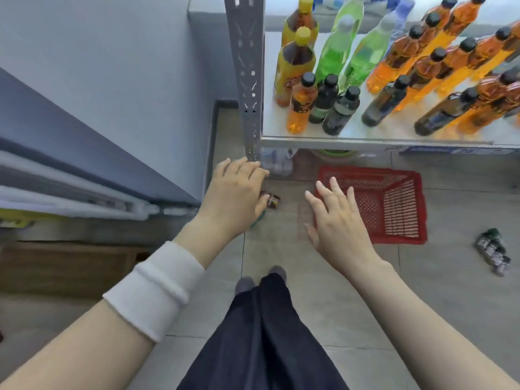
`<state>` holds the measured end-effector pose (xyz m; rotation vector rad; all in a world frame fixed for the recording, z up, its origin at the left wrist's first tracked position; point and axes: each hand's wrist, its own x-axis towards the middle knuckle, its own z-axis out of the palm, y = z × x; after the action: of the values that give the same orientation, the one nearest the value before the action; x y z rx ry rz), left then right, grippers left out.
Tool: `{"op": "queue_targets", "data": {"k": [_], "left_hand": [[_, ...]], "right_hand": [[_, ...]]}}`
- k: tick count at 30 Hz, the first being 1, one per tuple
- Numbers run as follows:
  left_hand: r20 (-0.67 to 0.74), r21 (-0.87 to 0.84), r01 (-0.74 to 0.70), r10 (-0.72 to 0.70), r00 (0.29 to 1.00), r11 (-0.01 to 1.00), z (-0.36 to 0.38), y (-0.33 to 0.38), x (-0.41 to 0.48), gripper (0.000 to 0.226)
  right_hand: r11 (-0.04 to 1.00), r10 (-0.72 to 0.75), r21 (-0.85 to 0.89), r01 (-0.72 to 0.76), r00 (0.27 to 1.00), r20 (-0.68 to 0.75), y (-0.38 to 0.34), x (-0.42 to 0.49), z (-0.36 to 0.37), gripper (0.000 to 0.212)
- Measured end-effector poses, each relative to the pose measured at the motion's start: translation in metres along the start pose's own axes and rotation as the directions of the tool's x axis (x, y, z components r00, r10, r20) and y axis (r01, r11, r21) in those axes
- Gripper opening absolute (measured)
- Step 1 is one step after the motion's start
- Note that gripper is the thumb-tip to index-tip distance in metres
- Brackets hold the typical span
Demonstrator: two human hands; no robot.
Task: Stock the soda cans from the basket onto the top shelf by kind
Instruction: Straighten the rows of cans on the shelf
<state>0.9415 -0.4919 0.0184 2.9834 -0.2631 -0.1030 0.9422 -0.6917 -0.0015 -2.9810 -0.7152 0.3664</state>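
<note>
**Both hands empty above the floor, red basket beside the right one**

Head view: the person stands looking down past dark trousers [264,333] at a grey tiled floor [351,319]. The left hand [233,192], with a white cuff [157,288] pushed up the forearm, is held palm-down with its fingers loosely curled and nothing in them; its fingertips reach just to the foot of the grey perforated shelf post [247,80]. Partly hidden behind that hand, a dark-labelled can [273,199] lies on the floor, and a sliver of something green shows by the wrist, too covered to identify.

The right hand [334,220] is spread open, fingers apart, holding nothing. It overlaps the left edge of the red plastic basket [399,204], which sits on the floor just in front of the shelf; what shows of its lattice bottom looks bare. Whether the hand touches the basket's rim cannot be told.

Further right, well apart from both hands, a cluster of green-and-silver cans [492,251] lies on the tiles.

Above, a white shelf board [270,128] carries upright bottles: orange, green, yellow-capped and dark ones, packed from the post rightwards. Its front edge overhangs the basket's far side. A blue-grey wall panel [98,94] closes the left; open floor lies between the feet and the basket.
</note>
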Motion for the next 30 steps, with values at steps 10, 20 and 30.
{"op": "queue_targets", "data": {"k": [10, 20, 30], "left_hand": [[0.534, -0.143, 0.331, -0.209, 0.819, 0.933, 0.265, -0.038, -0.019, 0.047], [0.629, -0.267, 0.684, -0.414, 0.657, 0.679, 0.593, -0.116, 0.046, 0.073], [0.534, -0.381, 0.568, -0.328, 0.779, 0.73, 0.74, -0.157, 0.107, 0.088]], "right_hand": [[0.956, 0.082, 0.227, -0.189, 0.908, 0.411, 0.032, 0.056, 0.228, 0.061], [0.947, 0.089, 0.241, -0.214, 0.891, 0.444, 0.071, 0.229, 0.521, 0.069], [0.974, 0.026, 0.207, -0.097, 0.946, 0.323, 0.09, 0.344, 0.653, 0.095]]}}
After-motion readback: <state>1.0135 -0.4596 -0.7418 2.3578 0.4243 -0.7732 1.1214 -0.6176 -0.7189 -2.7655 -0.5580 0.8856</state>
